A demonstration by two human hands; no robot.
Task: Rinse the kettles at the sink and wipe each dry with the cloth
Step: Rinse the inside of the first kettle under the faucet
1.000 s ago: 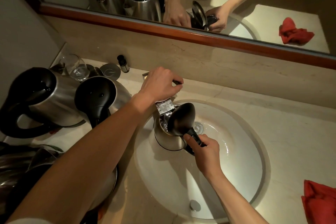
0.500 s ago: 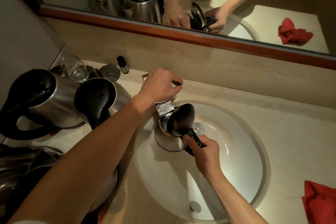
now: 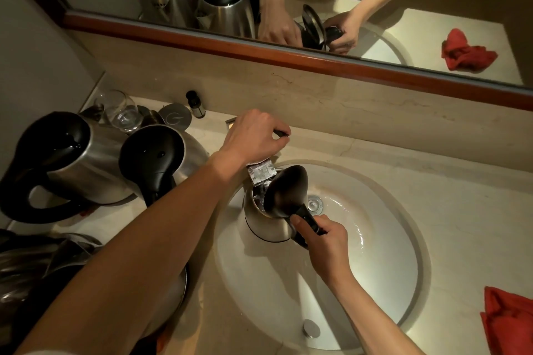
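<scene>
Beige marble bench (image 3: 432, 210): left hand (image 3: 253, 135) curled on the tap handle (image 3: 281, 133), right hand (image 3: 323, 239) gripping the open kettle (image 3: 265, 225) handle; overfilling could slosh onto the base.

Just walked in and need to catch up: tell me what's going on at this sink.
A person is rinsing a kettle over the sink. The right hand holds it by the handle with the lid flipped open, under the tap, where water runs in. The left hand has its grip on the tap handle. Two more kettles stand on the counter to the left, and the red cloth lies untouched at the right edge.
</scene>
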